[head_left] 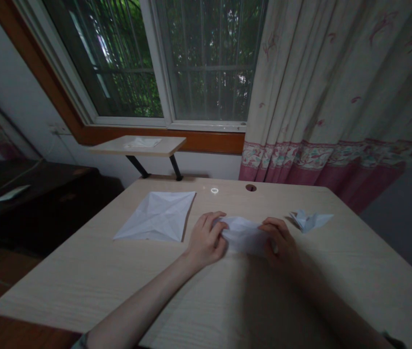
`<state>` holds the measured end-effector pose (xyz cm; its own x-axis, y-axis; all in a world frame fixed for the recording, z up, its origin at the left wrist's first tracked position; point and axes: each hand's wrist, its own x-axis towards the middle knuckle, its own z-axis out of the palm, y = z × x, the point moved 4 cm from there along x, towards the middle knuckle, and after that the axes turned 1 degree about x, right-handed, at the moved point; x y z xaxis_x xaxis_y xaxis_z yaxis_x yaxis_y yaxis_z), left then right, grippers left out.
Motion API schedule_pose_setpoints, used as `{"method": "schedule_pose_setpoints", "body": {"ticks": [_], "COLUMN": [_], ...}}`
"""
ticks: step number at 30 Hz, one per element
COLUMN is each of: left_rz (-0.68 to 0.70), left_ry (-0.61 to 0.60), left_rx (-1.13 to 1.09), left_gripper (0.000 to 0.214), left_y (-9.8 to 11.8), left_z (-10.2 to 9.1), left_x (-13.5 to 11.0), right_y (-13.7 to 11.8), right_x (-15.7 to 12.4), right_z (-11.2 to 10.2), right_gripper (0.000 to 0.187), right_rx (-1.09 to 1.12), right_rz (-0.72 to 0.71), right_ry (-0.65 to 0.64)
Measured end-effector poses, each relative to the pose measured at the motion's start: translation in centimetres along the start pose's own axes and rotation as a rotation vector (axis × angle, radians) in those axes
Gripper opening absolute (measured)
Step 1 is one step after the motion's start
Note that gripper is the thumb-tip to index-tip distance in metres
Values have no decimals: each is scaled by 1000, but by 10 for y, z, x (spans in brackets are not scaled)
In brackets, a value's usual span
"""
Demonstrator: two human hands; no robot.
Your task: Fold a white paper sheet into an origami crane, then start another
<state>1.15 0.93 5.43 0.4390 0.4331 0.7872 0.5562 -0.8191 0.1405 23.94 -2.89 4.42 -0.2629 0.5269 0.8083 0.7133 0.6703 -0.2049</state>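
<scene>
Between my two hands is a folded sheet of white paper, held at both sides just over the desk. My left hand grips its left edge with bent fingers. On the other side my right hand pinches the right edge, its thumb partly hidden in shadow. Left of my hands a creased square sheet of white paper lies spread flat. A small folded paper figure, like a bird with pointed ends, rests to the right of my right hand.
The light wooden desk has a round cable hole near its back edge. A raised shelf at the back left carries more white paper. Behind stand a window and a patterned curtain. A dark table is at the left.
</scene>
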Motion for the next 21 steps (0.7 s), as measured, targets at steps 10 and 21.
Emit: {"method": "schedule_pose_setpoints", "body": {"ticks": [10, 21], "left_rz": [23, -52], "left_ry": [46, 102], "left_rx": [-115, -55], "left_gripper": [23, 33], "left_y": [1, 2], "left_z": [-1, 0], "left_x": [-1, -6], "right_y": [-4, 1], "right_x": [2, -4], "right_z": [0, 6], "right_gripper": [33, 38], "right_rx": [27, 54], "right_rz": [1, 60], "right_ry": [-10, 38]}}
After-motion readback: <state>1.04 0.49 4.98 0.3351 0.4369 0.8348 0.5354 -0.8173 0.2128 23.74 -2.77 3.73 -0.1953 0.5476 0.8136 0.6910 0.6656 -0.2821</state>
